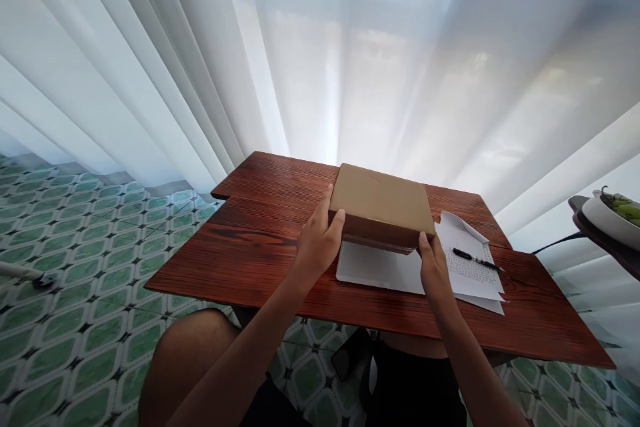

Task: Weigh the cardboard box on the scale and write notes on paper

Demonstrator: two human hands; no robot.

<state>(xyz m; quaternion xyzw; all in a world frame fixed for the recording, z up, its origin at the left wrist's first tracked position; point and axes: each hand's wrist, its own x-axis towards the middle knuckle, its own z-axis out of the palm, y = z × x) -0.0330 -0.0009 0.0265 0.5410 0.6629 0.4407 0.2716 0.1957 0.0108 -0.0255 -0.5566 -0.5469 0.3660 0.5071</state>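
Observation:
Between my two hands is a brown cardboard box [381, 199], gripped at its left and right sides. My left hand [320, 237] presses the near left corner, its thumb at the front edge and fingers along the side. At the near right corner, my right hand [433, 263] holds the box with its thumb on the front. Under the box lies a flat silver-grey slab, perhaps a closed laptop [380, 268], partly covered. Whether the box touches it is hidden from me.
The reddish wooden table [250, 240] has stepped edges. To the right of the box lie handwritten papers [470, 270] with a black pen [477, 259] on top. A white bowl of green fruit [613, 213] stands at far right. White curtains [320, 53] hang behind the table.

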